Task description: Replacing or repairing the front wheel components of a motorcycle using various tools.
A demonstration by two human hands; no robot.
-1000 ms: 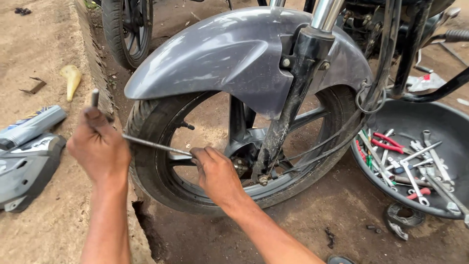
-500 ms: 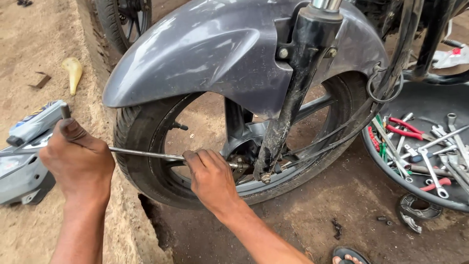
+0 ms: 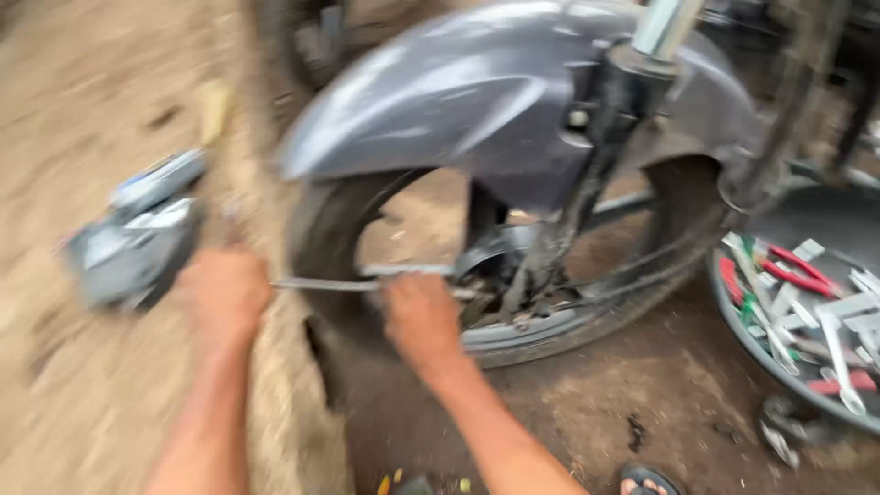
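Note:
The picture is blurred by motion. A motorcycle front wheel [image 3: 596, 312] with a grey mudguard [image 3: 477, 101] and a dark fork leg [image 3: 605, 156] stands on dirt ground. A long thin metal rod [image 3: 321, 285] runs level from the left toward the wheel hub. My left hand [image 3: 223, 291] is closed around the rod's outer end, left of the tyre. My right hand [image 3: 420, 316] grips the rod near the hub, just in front of the spokes.
A dark round tray [image 3: 733, 312] holding several spanners and red-handled tools lies at the right. A grey plastic motorcycle panel [image 3: 137, 238] lies on the sand at the left. A sandalled foot [image 3: 646, 480] shows at the bottom edge.
The view has swung, shifting the wheel and both hands to the right in the picture. Both hands keep their grip on the rod. The picture has become blurred.

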